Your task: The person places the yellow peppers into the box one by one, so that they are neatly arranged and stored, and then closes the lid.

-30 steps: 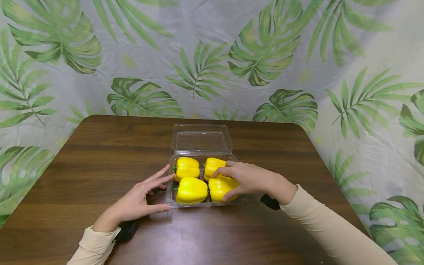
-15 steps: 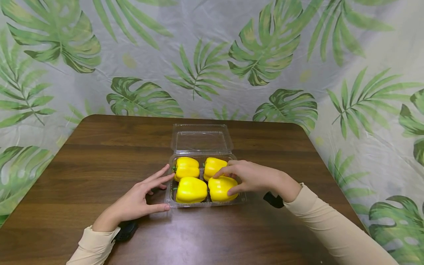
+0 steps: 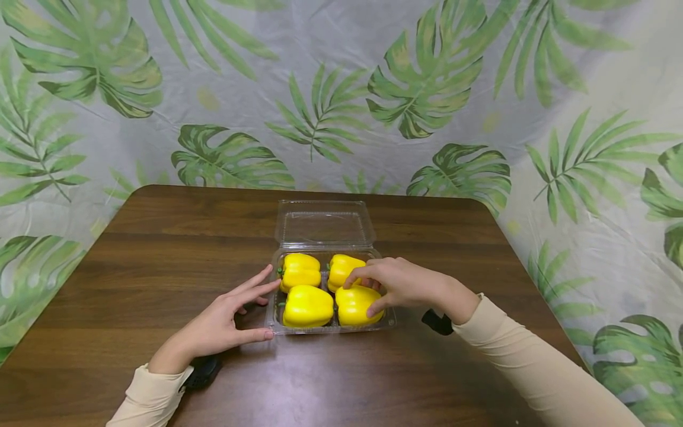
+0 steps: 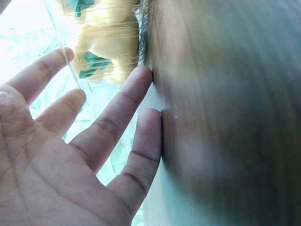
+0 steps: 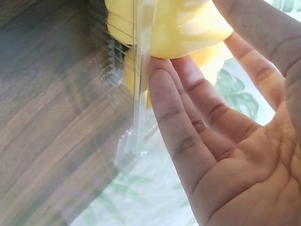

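Note:
Yellow bell peppers sit in two rows in a clear plastic clamshell box (image 3: 315,331): front left (image 3: 308,306), front right (image 3: 353,308), back left (image 3: 300,271) and back right (image 3: 344,265). My right hand (image 3: 408,284) holds the front right pepper, thumb at its near right side and fingers bent over its far side. In the right wrist view, that pepper (image 5: 188,28) lies between the thumb and fingers. Fingers spread, my left hand (image 3: 219,323) rests at the box's left side; its thumb touches the front left corner. In the left wrist view, two fingertips (image 4: 142,77) reach the table.
The box's clear lid (image 3: 324,228) stands folded back at the far side. Beneath everything is a brown wood-grain table (image 3: 213,237) with rounded far corners. A leaf-print cloth (image 3: 341,89) hangs behind it. A dark strap (image 3: 437,322) circles the right wrist.
My right hand's thumb has slid slightly back to the right across the front right pepper, and the wrist has shifted a little. The left hand, peppers and box stay where they were.

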A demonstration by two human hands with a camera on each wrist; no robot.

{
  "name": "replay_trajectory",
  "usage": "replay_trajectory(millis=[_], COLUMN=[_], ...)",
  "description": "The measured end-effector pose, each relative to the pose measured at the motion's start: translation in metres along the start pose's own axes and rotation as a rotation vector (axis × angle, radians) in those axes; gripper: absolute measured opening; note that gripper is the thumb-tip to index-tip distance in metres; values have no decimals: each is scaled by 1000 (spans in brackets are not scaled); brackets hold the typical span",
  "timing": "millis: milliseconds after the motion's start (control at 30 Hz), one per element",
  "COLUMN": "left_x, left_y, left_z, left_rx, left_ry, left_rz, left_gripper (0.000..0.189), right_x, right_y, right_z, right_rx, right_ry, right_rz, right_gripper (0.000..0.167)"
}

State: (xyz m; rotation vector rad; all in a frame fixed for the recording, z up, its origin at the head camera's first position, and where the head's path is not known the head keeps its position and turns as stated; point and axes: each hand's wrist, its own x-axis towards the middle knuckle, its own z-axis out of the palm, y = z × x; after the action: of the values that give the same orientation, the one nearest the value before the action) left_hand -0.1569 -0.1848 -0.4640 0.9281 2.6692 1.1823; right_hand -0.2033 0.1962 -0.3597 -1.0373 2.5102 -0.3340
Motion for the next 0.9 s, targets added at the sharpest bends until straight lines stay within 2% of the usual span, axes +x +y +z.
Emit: replay_trajectory(millis=[200,367,533,900], left_x=[0,0,0,1], left_y=[0,0,0,0], left_z=[0,-1,-1,0], left_rx=[3,1,0,-3], left_ry=[1,0,3,4], left_rz=[4,4,3,3], left_gripper=[86,86,86,86], right_x=[0,3,13,36], right_y=[0,0,2,8], right_z=[-6,-15,-21,-23], right_rx=[37,45,19,-8], right_ry=[-28,16,53,28], right_rz=[-8,-24,-19,-53], right_gripper=[58,54,54,52])
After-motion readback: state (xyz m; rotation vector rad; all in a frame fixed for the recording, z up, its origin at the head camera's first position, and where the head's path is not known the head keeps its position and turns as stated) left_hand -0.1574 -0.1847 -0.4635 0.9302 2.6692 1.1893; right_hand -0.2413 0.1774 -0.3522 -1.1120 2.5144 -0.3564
